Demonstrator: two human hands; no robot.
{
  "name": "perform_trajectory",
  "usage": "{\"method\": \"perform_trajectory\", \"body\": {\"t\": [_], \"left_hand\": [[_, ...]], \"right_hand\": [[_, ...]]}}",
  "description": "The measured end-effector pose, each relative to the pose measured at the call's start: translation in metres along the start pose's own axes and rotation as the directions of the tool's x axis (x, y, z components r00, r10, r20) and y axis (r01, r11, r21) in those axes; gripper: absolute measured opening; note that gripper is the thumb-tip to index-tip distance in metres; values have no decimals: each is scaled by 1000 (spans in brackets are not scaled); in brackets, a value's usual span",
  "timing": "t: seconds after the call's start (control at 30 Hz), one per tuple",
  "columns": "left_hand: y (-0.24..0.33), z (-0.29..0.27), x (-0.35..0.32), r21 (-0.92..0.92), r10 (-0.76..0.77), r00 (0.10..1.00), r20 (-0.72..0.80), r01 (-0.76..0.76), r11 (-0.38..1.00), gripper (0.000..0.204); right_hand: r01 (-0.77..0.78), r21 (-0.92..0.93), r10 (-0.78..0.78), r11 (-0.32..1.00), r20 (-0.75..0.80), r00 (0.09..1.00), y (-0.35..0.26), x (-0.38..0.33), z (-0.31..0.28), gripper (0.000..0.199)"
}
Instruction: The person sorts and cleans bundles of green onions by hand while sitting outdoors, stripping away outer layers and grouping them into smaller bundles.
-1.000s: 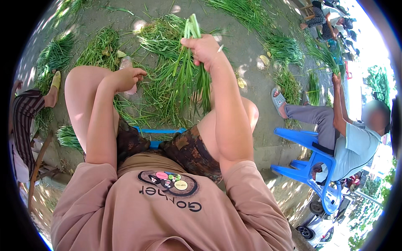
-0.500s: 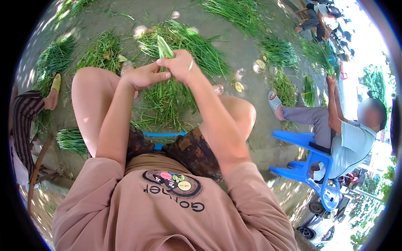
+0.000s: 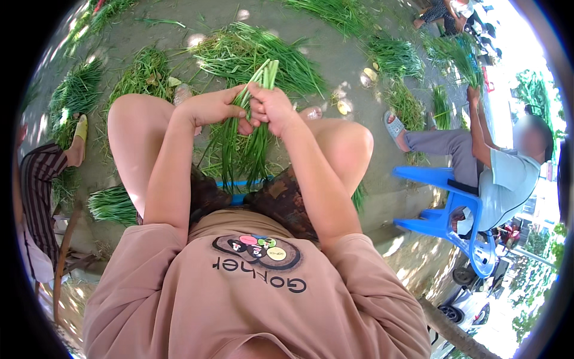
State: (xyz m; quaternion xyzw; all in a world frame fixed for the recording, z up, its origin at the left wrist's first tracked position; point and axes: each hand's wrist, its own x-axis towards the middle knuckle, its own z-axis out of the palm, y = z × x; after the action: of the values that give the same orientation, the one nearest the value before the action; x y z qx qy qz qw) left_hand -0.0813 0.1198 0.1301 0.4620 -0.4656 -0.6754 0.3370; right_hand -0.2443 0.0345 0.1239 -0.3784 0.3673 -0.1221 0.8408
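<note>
Between my knees I hold a bunch of chives (image 3: 244, 152), its pale cut ends pointing up and away from me and its long green leaves hanging down. My left hand (image 3: 215, 109) is closed on the bunch, thumb across the leaves. The curled fingers of my right hand (image 3: 272, 109) grip it just below the pale ends. Beyond my hands lies a large heap of chives (image 3: 263, 57) on the ground. Under the hanging leaves, loose trimmings are partly hidden.
More chive piles lie at the left (image 3: 78, 90) and far right (image 3: 394, 58). A neat bundle (image 3: 112, 205) sits by my left thigh. On the right, a person (image 3: 502, 173) on a blue plastic chair (image 3: 442, 206) holds chives. A striped trouser leg (image 3: 43, 185) shows at the left.
The bunch has shifted right and toward me, and its leaves now hang in fuller view. My right hand has come lower and turned, with its fingers curled around the stems.
</note>
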Motion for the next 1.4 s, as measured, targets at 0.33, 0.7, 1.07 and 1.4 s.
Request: {"method": "perform_trajectory", "body": {"t": [0.33,0.7,1.07,1.4], "left_hand": [[22,4,-27,-229,67,998,9,-64,971,76],[3,14,-13,-275,133,970,204,-74,959,86],[1,30,-9,-48,-32,990,140,39,998,80],[3,26,-29,196,-36,999,31,29,980,79]], "right_hand": [[72,-57,-82,996,-207,975,-13,-15,-37,23],[192,-104,-208,976,-171,963,14,-34,4,24],[156,-40,-161,987,-308,938,10,-53,15,25],[300,-190,-345,935,-291,892,45,-32,46,18]]}}
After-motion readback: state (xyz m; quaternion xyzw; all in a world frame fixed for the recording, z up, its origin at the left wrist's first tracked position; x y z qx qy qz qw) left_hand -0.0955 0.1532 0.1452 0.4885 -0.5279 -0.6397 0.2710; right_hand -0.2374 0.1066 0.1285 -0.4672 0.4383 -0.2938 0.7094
